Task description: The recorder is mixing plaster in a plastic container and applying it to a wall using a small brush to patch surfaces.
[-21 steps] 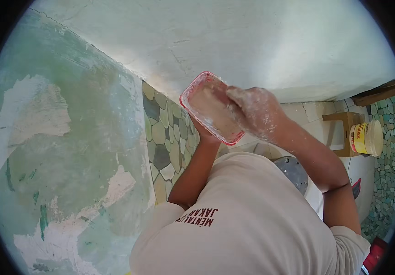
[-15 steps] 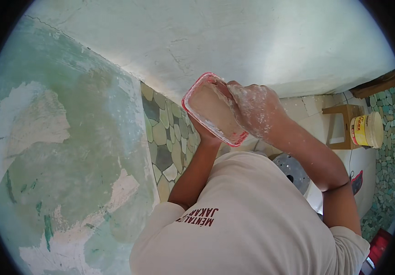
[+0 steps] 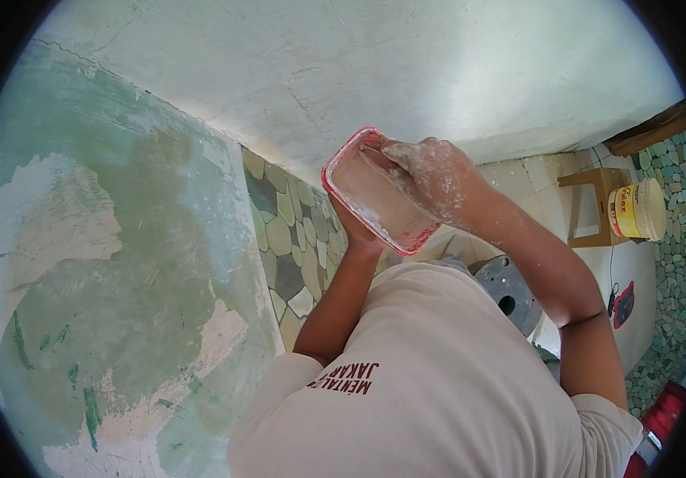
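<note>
A red-rimmed rectangular tub (image 3: pixel 328 177) of creamy, pale paste (image 3: pixel 368 190) is held up before my chest, tilted toward the right. My left hand (image 3: pixel 361 231) supports it from beneath and the side, its fingers mostly hidden by the tub. My right hand (image 3: pixel 445 179), spattered with white paste, is closed at the tub's right rim, with its fingers reaching inside. A thin brownish edge shows beside those fingers; the hand hides most of it, so its kind is unclear.
A white wall (image 3: pixel 295 72) stands ahead, and a patchy green wall (image 3: pixel 144 263) at left. Rightward are a brown stool (image 3: pixel 602 207), a yellow-and-white bucket (image 3: pixel 639 209), a grey round piece with holes (image 3: pixel 510 293), a black-and-red item (image 3: pixel 623 304) and pebble-patterned flooring (image 3: pixel 673 263).
The tub has shifted slightly to the right in view. My right hand has moved a little up and left along the rim, its fingers farther over the paste.
</note>
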`<action>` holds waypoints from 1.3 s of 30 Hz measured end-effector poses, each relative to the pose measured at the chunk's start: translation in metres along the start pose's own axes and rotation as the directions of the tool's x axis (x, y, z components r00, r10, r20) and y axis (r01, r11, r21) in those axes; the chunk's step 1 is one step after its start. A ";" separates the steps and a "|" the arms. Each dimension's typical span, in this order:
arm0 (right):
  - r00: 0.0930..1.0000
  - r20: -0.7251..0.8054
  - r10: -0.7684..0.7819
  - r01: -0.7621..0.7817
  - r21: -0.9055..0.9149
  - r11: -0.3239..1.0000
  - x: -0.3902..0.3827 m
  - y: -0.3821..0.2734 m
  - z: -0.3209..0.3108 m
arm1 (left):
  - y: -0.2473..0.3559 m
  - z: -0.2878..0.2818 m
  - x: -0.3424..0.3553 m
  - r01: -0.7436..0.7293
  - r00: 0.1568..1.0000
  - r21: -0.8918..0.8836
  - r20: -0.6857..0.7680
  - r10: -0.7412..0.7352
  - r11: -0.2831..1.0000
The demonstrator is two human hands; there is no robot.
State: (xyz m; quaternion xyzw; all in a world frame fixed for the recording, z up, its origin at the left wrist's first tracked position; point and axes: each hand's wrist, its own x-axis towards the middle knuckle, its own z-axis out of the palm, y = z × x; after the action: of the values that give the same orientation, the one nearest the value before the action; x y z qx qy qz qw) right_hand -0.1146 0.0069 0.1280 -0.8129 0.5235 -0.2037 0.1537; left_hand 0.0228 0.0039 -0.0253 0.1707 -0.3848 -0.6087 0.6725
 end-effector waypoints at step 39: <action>0.987 0.104 -0.124 0.134 -0.101 0.986 -0.027 -0.011 0.000 | 0.014 0.003 0.001 0.326 0.942 -0.112 0.123 -0.313 0.939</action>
State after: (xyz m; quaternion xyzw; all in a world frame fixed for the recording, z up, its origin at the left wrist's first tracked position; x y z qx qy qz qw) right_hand -0.1160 0.0363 0.1281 -0.8612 0.4718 -0.1448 0.1217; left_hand 0.0303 0.0064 -0.0130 0.1549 -0.3454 -0.7418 0.5535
